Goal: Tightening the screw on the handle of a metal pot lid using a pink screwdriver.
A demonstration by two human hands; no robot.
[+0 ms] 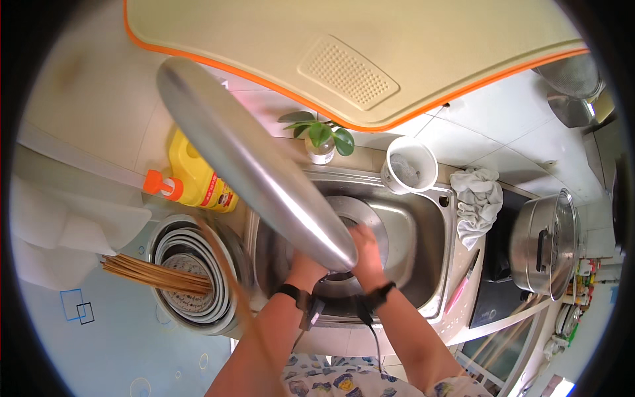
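Observation:
My left hand (309, 267) and my right hand (366, 250) are close together, low over the sink (418, 261). A broad steel faucet spout (258, 165) crosses in front and hides the left hand's fingers. My right hand's fingers curl inward beside the spout's tip; what they hold, if anything, is hidden. Under the hands, in the sink, lies a round metal piece with a wide rim (372, 213), like a basin or lid. Its middle is mostly covered by the spout and hands. Each wrist wears a dark band.
Left of the sink stand stacked bowls (173, 239) with chopsticks (155, 274) across them, and a yellow bottle (188, 169). A plant (321, 135), white tub (420, 162), grey cloth (477, 198), pink-handled knife (462, 286) and steel pot (529, 248) surround it. A cutting board (264, 40) hangs above.

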